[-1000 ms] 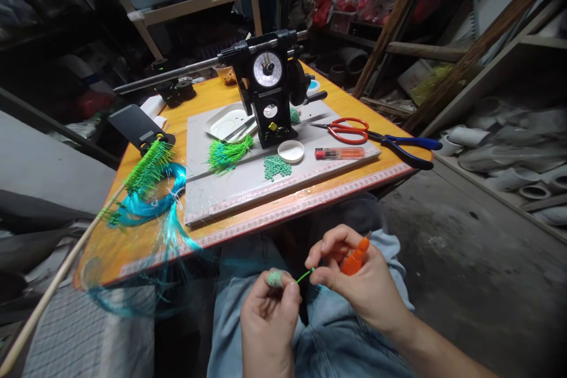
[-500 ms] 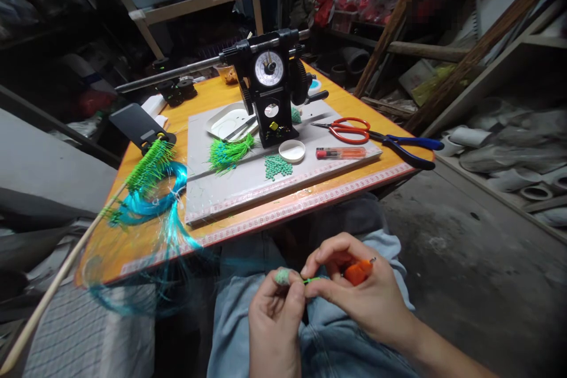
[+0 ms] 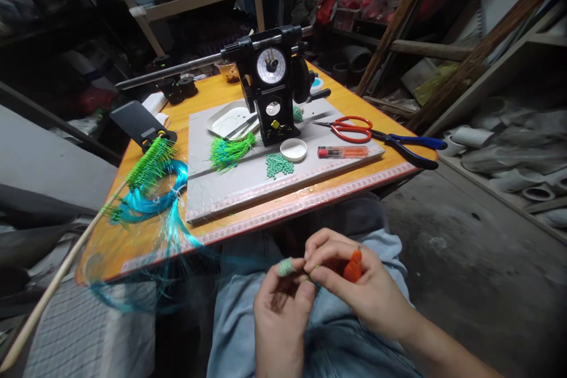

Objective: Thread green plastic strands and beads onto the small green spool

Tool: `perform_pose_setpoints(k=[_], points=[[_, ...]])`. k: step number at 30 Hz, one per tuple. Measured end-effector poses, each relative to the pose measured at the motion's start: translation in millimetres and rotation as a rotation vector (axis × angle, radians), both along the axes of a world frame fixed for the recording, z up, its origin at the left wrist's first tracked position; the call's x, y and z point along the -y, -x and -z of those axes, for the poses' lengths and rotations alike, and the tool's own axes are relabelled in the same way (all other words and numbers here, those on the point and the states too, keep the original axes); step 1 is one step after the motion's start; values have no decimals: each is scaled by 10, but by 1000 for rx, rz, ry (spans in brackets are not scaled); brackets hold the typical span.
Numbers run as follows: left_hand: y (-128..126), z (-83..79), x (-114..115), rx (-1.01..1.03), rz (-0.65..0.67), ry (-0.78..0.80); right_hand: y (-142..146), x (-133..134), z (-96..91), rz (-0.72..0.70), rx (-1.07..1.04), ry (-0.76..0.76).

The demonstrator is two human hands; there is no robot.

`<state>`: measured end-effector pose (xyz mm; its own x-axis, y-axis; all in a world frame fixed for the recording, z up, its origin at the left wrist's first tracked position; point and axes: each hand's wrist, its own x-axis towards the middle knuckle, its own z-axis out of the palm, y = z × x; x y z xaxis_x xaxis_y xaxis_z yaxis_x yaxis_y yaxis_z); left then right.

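Over the lap, my left hand (image 3: 283,307) and my right hand (image 3: 349,274) meet at the fingertips. Both are closed in a pinch around a thin green strand (image 3: 309,277), of which only a sliver shows. Green wrapping (image 3: 286,267) covers the tip of my left index finger. A small orange tool (image 3: 353,267) with a metal tip is tucked between the fingers and palm of my right hand; its kind is unclear. Blue filament (image 3: 177,230) trails from a coil over the table edge toward my hands.
On the orange table (image 3: 108,245) lies a grey board (image 3: 221,198) with a black winding machine (image 3: 277,94), green bristly bundles (image 3: 231,152), small green beads (image 3: 279,165), a white lid (image 3: 293,150), red-handled scissors (image 3: 352,129) and an orange tube (image 3: 343,152). Blue-handled pliers (image 3: 411,147) overhang the right edge.
My fingertips have drawn closer together, and less of the green strand shows. The orange tool has turned more upright in my right hand. My left hand has shifted slightly right.
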<state>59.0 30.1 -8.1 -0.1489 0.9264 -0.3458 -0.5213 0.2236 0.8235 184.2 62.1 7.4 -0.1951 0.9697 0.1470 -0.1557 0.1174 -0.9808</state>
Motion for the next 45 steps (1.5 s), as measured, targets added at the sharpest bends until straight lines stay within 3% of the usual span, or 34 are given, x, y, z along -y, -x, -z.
perform_pose_setpoints(k=[5, 9, 13, 16, 23, 35, 40, 42, 45], points=[[92, 16, -26, -322, -2, -57, -71, 20, 53, -171, -386, 328], [220, 72, -64, -329, 32, -75, -101, 34, 75, -202, -209, 474], [280, 87, -77, -130, 36, 45, -60, 47, 100, -204, -94, 519], [257, 30, -72, -32, 0, 133, -31, 54, 107, -210, -92, 521], [184, -103, -78, -1, 16, 84, -30, 21, 64, -218, -75, 541], [140, -80, -58, -93, 8, 48, -22, 27, 78, -207, -72, 531], [127, -1, -13, -310, 29, -56, -14, 14, 83, -192, 40, 489], [135, 44, 9, -494, 13, -136, -9, 11, 62, -183, 209, 376], [145, 107, 34, -761, -13, -233, -2, 17, 39, -143, 457, 59]])
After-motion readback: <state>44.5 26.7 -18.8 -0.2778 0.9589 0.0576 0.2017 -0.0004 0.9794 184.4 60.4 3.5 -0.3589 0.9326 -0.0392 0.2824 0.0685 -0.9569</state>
